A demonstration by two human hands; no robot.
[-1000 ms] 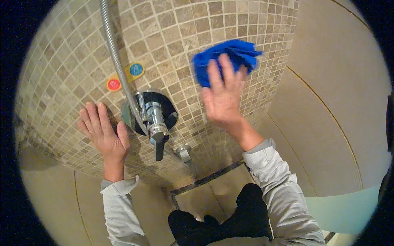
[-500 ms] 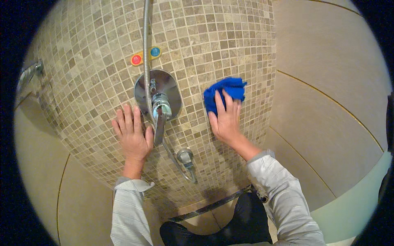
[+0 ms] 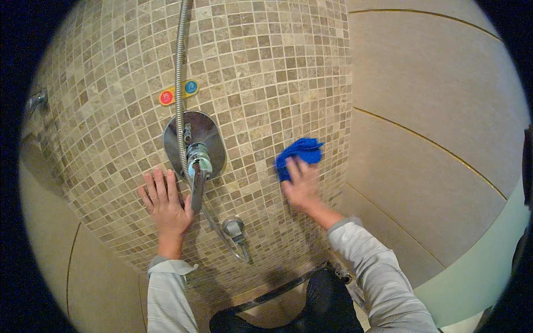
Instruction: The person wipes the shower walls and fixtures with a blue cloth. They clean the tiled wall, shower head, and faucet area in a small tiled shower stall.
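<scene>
My right hand (image 3: 301,187) presses a blue cloth (image 3: 300,154) flat against the beige mosaic-tiled wall (image 3: 266,72), to the right of the chrome shower mixer (image 3: 195,149). The cloth shows above my fingers. My left hand (image 3: 165,202) lies flat on the tiles with fingers spread, just left of the mixer's lever (image 3: 197,188). It holds nothing.
A metal shower hose (image 3: 180,66) runs up from the mixer. A red and a blue round marker (image 3: 177,92) sit above it. A small chrome outlet (image 3: 235,228) is below. Large plain wall panels (image 3: 433,111) flank the mosaic; a floor drain channel (image 3: 277,291) lies at the bottom.
My right hand has slid the blue cloth down the wall, from upper right to beside the mixer. My left hand stayed flat on the tiles.
</scene>
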